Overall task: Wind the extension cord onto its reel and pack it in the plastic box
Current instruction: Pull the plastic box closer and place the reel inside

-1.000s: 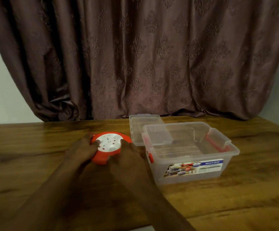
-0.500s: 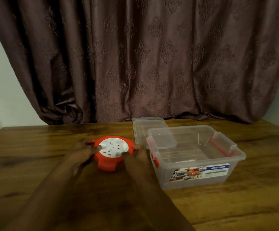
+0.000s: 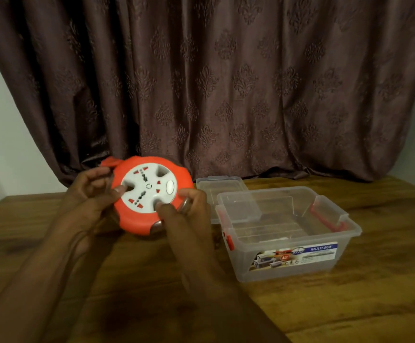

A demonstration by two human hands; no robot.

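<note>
— What can't you make out?

— The cord itself. The orange reel shows only its white socket face, tilted toward the camera; whatever is wound inside is hidden. A small orange tab at its upper left may be the plug, but it is too blurred to say. Both forearms run out of the bottom edge.

— And the hands?

— Left of the plastic box, the left hand grips the reel's left rim, thumb on the white face. The right hand clamps the lower right rim, thumb in a recess of the face. The reel is held just above the bench.

— The box?

— Open, on the bench, red latches at both ends. Its clear lid lies just behind it, partly covered by the box.

— The room?

— Dark wood bench; behind the box, a brown patterned curtain with pale wall either side.
</note>
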